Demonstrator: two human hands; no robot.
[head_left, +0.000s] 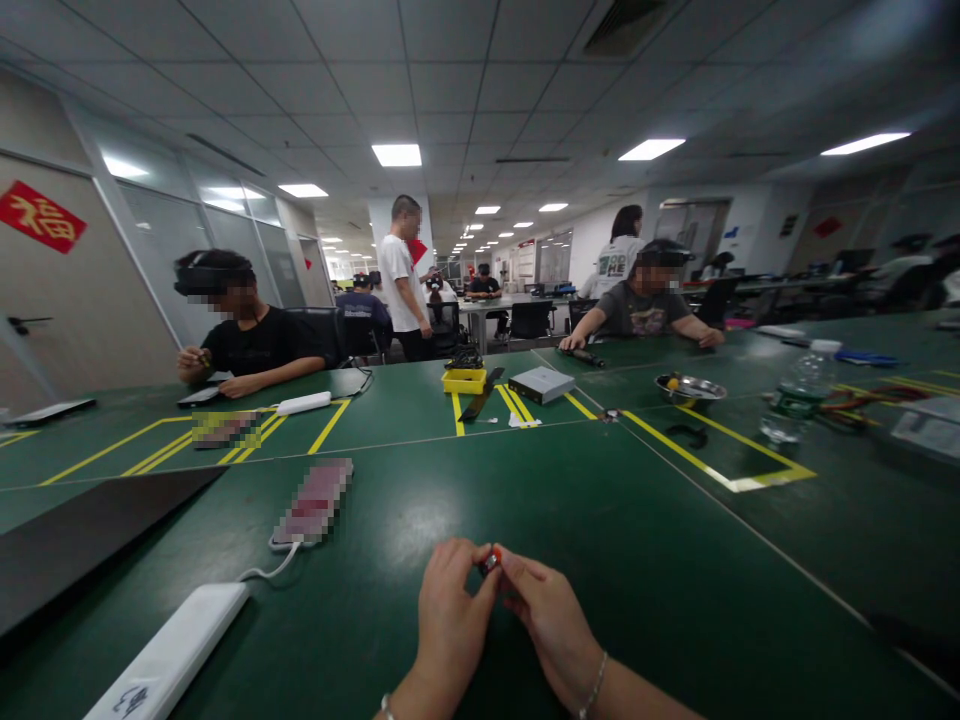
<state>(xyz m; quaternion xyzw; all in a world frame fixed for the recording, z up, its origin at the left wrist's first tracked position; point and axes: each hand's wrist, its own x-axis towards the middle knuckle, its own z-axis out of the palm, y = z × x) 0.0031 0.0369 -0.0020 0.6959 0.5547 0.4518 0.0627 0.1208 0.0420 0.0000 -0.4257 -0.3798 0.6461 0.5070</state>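
A small red-orange and silver object (491, 560) is pinched between the fingertips of both hands, above the green table near its front. Its exact kind is too small to make out. My left hand (452, 615) grips it from the left, thumb and fingers closed around its side. From the right, my right hand (553, 618) presses on it with thumb and forefinger, the other fingers curled below. Part of the object is hidden behind the fingertips. A bracelet circles each wrist.
Left of my hands lie a phone (313, 502) on a white cable and a white power bank (176, 650). Further off are a yellow tray (464, 381), a grey box (541, 385), a metal bowl (690, 387) and a bottle (801, 395). Two people sit across the table.
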